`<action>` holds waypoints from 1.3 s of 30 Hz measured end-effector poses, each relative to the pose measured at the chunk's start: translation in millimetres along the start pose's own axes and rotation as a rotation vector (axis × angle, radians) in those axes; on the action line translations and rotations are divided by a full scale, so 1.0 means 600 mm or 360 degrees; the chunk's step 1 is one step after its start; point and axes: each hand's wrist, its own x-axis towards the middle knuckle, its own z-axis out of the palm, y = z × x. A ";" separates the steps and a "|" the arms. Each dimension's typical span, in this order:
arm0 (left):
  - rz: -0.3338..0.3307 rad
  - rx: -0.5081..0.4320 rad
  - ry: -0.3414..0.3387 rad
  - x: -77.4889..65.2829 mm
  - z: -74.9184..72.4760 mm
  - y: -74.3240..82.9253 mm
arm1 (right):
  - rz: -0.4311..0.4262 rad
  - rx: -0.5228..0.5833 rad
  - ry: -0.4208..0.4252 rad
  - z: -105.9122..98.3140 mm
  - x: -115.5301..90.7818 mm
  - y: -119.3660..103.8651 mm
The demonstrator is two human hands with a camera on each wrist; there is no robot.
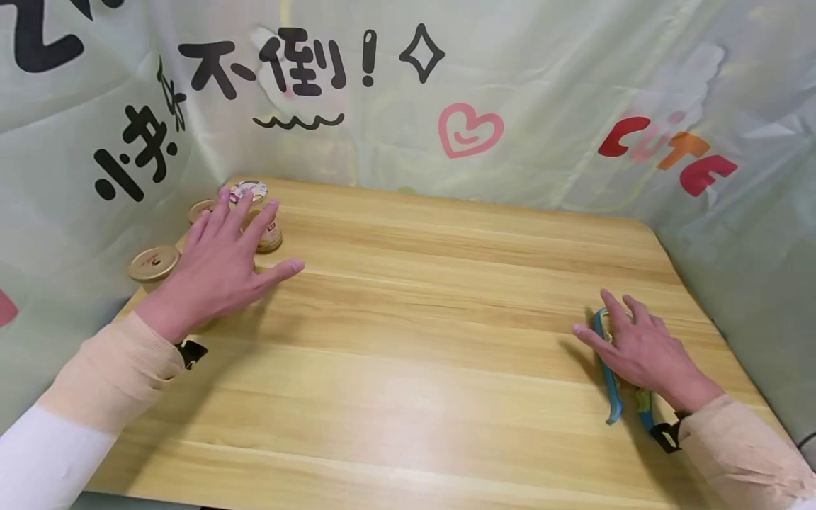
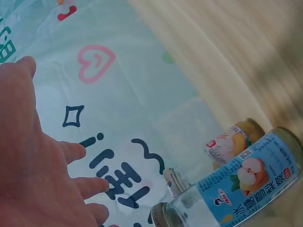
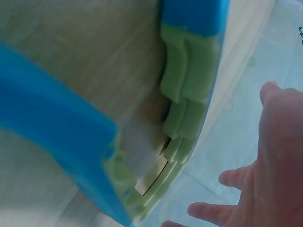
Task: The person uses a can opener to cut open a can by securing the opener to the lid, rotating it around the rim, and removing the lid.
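Note:
My left hand (image 1: pixel 223 265), fingers spread, hovers at the table's left side over a group of lidded jars and holds nothing. Nearest the wrist is a tall glass jar (image 2: pixel 255 179) with a blue fruit label, its gold lid (image 1: pixel 154 262) showing in the head view. Beyond it stands a smaller jar (image 1: pixel 270 236) with a pale fruit label (image 2: pixel 229 146); another gold lid (image 1: pixel 200 210) is partly hidden behind the fingers. On the right, my right hand (image 1: pixel 650 354) is spread above a blue and yellow-green jar opener (image 1: pixel 610 386) with stepped inner edges (image 3: pixel 191 66), gripping nothing.
The wooden table (image 1: pixel 408 319) spans the space between both hands. A pale printed sheet (image 1: pixel 542 85) with black characters, a pink heart and coloured letters hangs behind and along the sides. The table's front edge shows at the bottom left.

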 end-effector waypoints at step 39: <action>-0.0566 -0.0738 0.0003 -0.091 -0.032 -0.136 | 0.0190 -0.0028 -0.0028 -0.008 0.003 0.005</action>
